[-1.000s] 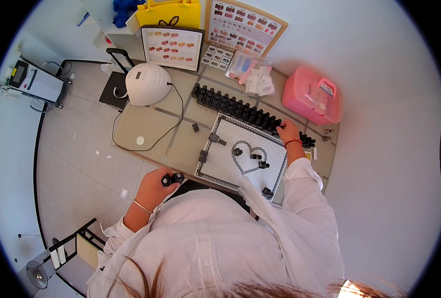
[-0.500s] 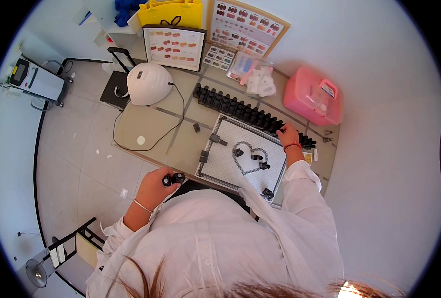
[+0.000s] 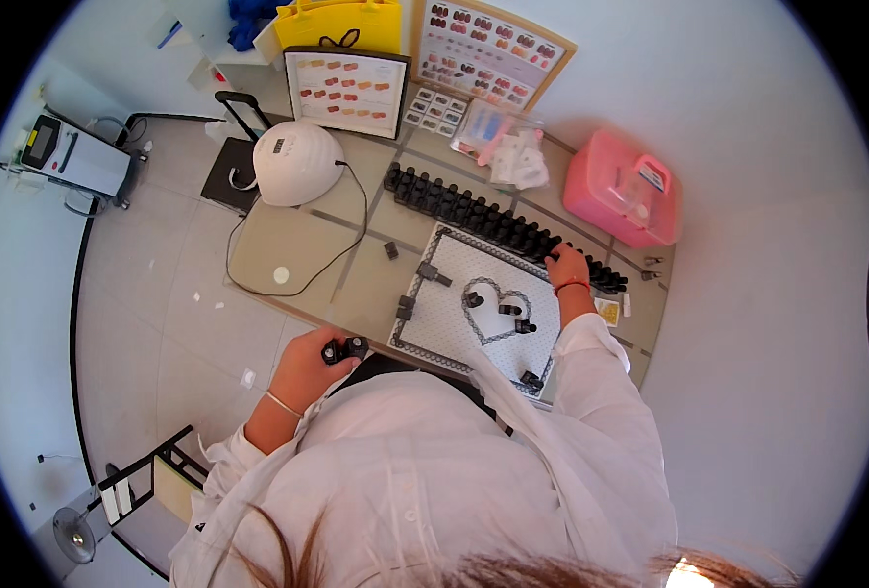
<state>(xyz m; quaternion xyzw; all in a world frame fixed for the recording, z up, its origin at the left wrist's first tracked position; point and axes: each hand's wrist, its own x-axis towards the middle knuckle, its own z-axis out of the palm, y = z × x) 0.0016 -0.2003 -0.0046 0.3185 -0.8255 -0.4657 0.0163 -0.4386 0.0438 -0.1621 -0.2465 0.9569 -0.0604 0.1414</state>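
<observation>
Black nail polish bottles (image 3: 344, 350) sit in my left hand (image 3: 299, 370), which is closed around them near the table's front edge. At the right part of a long row of black bottles (image 3: 469, 209), my right hand (image 3: 569, 268) has its fingers closed on a bottle top; the hand hides most of that bottle. Below the row lies a white dotted mat (image 3: 444, 328) with a black lace border and a heart outline. Several black bottles lie on it: inside the heart, along its left border, and a squat one (image 3: 531, 380) at the lower right corner.
A white nail lamp (image 3: 295, 165) with a cord stands at the left, a small black block (image 3: 390, 251) nearer the mat. Behind are colour charts (image 3: 346, 93), small square samples (image 3: 434, 112), plastic packets (image 3: 518, 157) and a pink case (image 3: 619, 196). A yellow item (image 3: 606, 312) lies right.
The view has shifted very slightly. Both hands keep nearly the same places, the left with its bottles and the right at the row.
</observation>
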